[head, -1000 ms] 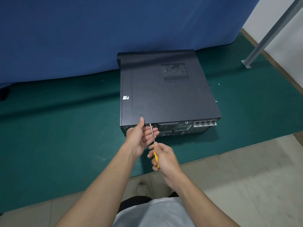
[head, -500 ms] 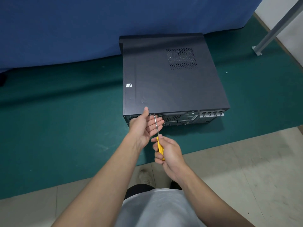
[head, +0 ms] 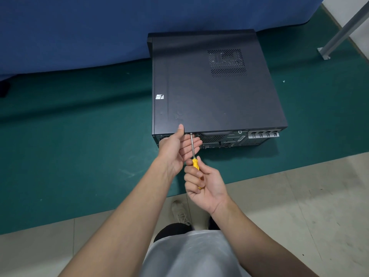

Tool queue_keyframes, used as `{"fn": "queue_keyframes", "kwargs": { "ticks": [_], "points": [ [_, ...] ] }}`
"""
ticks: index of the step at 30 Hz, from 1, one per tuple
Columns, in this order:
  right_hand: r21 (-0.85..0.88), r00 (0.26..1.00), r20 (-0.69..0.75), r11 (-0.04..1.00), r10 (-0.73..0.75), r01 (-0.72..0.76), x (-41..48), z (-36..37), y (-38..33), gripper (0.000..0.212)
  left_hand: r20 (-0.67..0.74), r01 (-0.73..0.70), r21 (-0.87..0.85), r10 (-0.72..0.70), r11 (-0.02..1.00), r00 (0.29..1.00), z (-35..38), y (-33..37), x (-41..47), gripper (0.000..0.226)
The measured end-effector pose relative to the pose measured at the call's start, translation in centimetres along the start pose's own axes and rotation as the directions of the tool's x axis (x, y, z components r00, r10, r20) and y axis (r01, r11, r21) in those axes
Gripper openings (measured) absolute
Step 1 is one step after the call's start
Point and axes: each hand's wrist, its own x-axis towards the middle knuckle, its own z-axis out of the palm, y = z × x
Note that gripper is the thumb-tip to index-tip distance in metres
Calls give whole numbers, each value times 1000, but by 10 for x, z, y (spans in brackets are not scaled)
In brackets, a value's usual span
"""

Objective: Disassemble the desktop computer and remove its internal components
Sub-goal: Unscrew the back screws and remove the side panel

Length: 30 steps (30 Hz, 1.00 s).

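Head view. The desktop computer (head: pixel 211 90) lies on its side on the green mat (head: pixel 79 146), its rear panel (head: pixel 225 139) facing me and its front toward the blue curtain (head: pixel 99 27); the side cover is still in place, so I judge the work to be at its first step, the freeing of a rear cover screw. My right hand (head: pixel 205 182) is wrapped around the yellow handle of the screwdriver (head: pixel 194 156), whose steel shaft runs up to the top edge of the rear panel, the tip set at what I take for a screw head, too small to make out. My left hand (head: pixel 179 146) is cupped loosely beside the shaft, thumb pressed on the cover's edge, fingers (head: pixel 192 143) curved beneath the shaft and holding nothing that I can see. Hazards, as I judge them: the shaft meets the panel at a slant, so the tip may cam out and round the screw head; a slip under pressure would drive the tip toward the left fingers just below it or scratch the panel; a freed screw may drop onto the mat and be lost unless the cupped hand catches it; the case, unrestrained but for the thumb, may slide away on the mat when I push.
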Motion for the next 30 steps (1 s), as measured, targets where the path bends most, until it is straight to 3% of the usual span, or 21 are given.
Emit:
{"fn": "queue_keyframes", "kwargs": {
  "ticks": [3,6,10,12,14,15,16,18,19,20,23,25,26,28,30],
  "points": [
    [70,1000,24,997,6,-8,2,1,2,29,-9,0,2,0,1000,1000,1,1,-1,39],
    [10,1000,-5,1000,-26,26,1,3,1,30,-13,2,3,-2,1000,1000,2,1,-2,38],
    [-354,946,-214,922,-241,155,3,11,4,37,-19,2,8,-2,1000,1000,3,2,-3,40],
    [-684,853,-280,715,-441,145,5,16,8,39,-21,8,10,-8,1000,1000,4,2,-4,41],
    [-960,743,-197,281,-639,-13,5,22,12,41,-25,11,11,-11,1000,1000,5,2,-4,41],
    [-991,709,-127,62,-694,-117,5,23,12,42,-32,8,13,-7,1000,999,5,2,-5,39],
    [-977,697,-75,-89,-713,-196,4,23,12,41,-42,-3,23,4,1000,999,6,2,-5,35],
    [-955,698,-49,-172,-714,-243,4,21,10,40,-57,-37,72,41,997,998,7,2,-6,21],
    [-966,710,-65,-134,-702,-221,3,21,9,40,-58,-55,102,61,993,996,8,1,-7,16],
    [-986,726,-103,-25,-679,-163,2,21,8,39,-63,-72,128,81,989,995,9,0,-8,15],
    [-852,840,-241,520,-486,56,-9,19,-2,31,-101,-104,171,122,980,987,14,-2,-8,12],
    [-678,945,-202,733,-257,54,-23,14,-13,27,-121,-106,181,129,978,984,16,-1,-7,9],
    [-632,975,-163,775,-151,14,-30,13,-18,24,-126,-107,184,132,977,983,16,-1,-6,9],
    [-654,992,-114,755,-50,-37,-38,12,-21,17,-119,-112,180,134,977,984,15,-1,-6,8],
    [-779,981,-135,626,-136,-21,-36,15,-17,10,-112,-122,177,143,977,983,15,-2,-6,10]
  ]
}}
